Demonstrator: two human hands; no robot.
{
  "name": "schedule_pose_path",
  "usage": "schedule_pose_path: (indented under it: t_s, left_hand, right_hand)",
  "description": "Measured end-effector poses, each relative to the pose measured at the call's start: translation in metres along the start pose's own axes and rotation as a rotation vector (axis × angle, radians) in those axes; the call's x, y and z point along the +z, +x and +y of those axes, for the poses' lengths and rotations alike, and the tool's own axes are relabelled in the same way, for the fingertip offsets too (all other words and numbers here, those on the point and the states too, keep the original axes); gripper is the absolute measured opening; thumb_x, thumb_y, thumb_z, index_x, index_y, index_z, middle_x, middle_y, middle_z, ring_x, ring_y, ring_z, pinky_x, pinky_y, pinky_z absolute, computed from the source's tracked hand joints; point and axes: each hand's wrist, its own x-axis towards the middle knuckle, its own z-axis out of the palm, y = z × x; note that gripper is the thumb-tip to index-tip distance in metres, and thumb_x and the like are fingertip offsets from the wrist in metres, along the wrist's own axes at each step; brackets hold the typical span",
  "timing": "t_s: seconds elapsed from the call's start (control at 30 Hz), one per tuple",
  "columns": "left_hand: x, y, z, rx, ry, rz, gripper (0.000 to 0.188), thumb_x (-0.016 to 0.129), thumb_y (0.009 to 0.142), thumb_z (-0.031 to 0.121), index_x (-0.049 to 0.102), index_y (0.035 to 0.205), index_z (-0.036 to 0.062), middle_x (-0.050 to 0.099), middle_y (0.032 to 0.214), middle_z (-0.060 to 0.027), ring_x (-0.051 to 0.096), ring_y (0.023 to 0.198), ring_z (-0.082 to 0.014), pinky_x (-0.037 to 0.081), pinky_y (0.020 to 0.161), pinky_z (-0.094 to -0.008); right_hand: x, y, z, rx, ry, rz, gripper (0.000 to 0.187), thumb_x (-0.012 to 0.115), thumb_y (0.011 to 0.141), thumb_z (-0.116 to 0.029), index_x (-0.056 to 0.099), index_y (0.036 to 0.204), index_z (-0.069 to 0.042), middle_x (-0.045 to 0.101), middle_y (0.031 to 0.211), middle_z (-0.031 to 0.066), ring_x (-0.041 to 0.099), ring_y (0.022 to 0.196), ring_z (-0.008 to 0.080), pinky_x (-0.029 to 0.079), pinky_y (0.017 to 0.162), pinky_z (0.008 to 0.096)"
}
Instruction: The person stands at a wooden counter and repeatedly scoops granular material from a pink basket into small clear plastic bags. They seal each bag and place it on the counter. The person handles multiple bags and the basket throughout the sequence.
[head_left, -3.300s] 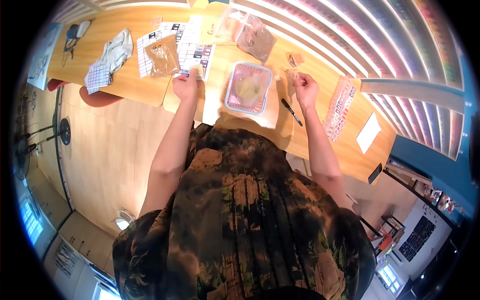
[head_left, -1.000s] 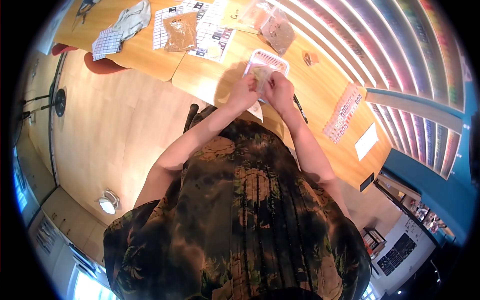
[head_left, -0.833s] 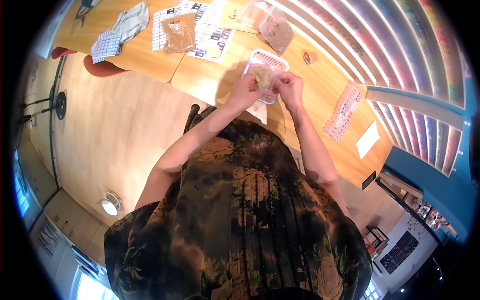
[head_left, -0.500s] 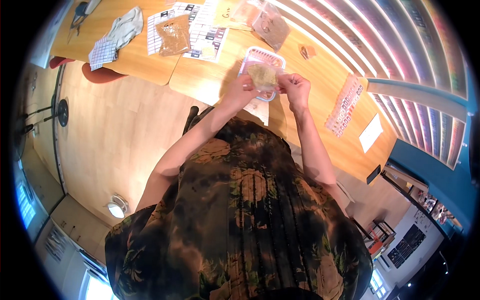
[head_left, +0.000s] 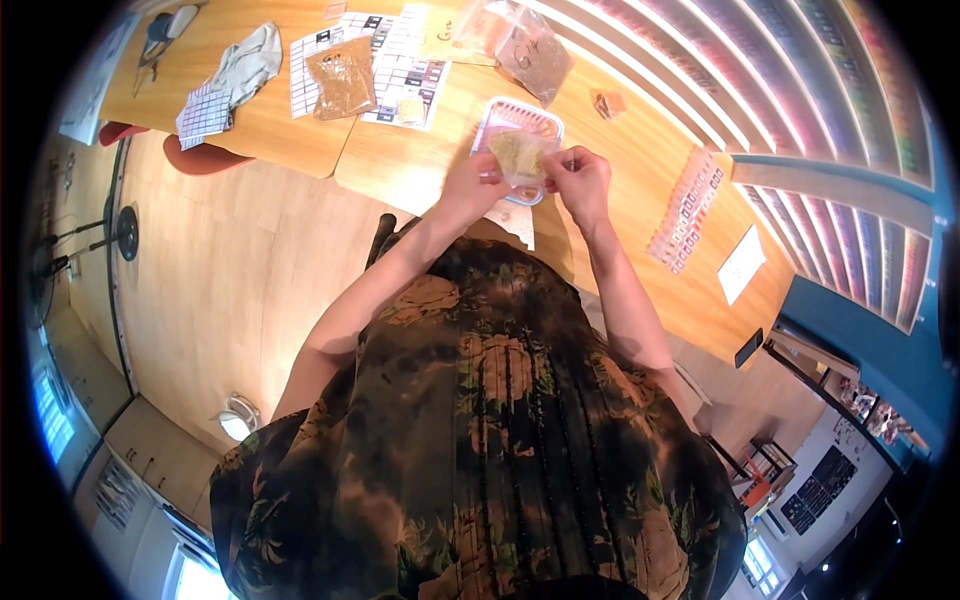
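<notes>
Between my two hands, above a white plastic tray (head_left: 556, 112), is a small clear plastic bag (head_left: 518, 153) with yellow-green contents. My left hand (head_left: 474, 186) grips the bag's left side, fingers closed. My right hand (head_left: 581, 178) pinches its right edge with thumb and fingertips. The tray lies on the wooden table under the bag and has a pinkish inside with a ribbed rim; the bag and my hands hide much of it. Sticking out below the tray is a pale sheet of paper (head_left: 513, 221).
Beyond the tray are a large clear bag of brown contents (head_left: 342, 78), printed grid sheets (head_left: 441, 75) and a marked zip bag (head_left: 536, 55). A small orange packet (head_left: 607, 102) lies to the right, then a strip of small samples (head_left: 687, 208), a white card (head_left: 742, 265) and lit shelves (head_left: 745, 75).
Both hands have shifted slightly left with the bag. The bag now looks wider at its top and tilted a little differently. The tray and table things keep their places.
</notes>
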Motion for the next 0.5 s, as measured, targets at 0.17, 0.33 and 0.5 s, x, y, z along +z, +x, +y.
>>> schedule_pose_path:
  t_s: [0.17,0.33,0.5]
  left_hand:
    - [0.003,-0.001,0.006,-0.011,0.027,0.018,0.052,0.068,0.084,0.001,0.049,0.132,-0.0089,0.062,0.123,-0.0169,0.061,0.113,-0.0232,0.049,0.093,-0.0312]
    - [-0.005,0.003,-0.004,0.002,0.029,0.003,0.054,0.069,0.084,0.001,0.048,0.134,-0.0069,0.062,0.122,-0.0167,0.062,0.109,-0.0217,0.051,0.091,-0.0303]
    - [-0.008,-0.014,0.015,0.195,0.322,0.161,0.059,0.073,0.083,0.005,0.048,0.136,-0.0015,0.064,0.115,-0.0138,0.064,0.100,-0.0182,0.054,0.084,-0.0287]
  right_hand:
    - [-0.002,0.002,0.004,0.025,0.017,-0.009,0.014,0.072,0.083,-0.004,0.064,0.077,0.005,0.066,0.068,0.0094,0.063,0.053,0.0134,0.052,0.048,0.0254]
    - [-0.015,0.004,0.007,0.080,0.238,-0.007,0.010,0.072,0.083,-0.002,0.066,0.080,0.005,0.067,0.071,0.0099,0.063,0.054,0.0136,0.052,0.050,0.0246]
    - [-0.043,-0.005,-0.005,0.222,0.352,0.015,0.005,0.068,0.084,-0.002,0.068,0.084,0.003,0.068,0.074,0.0088,0.062,0.057,0.0142,0.050,0.052,0.0238]
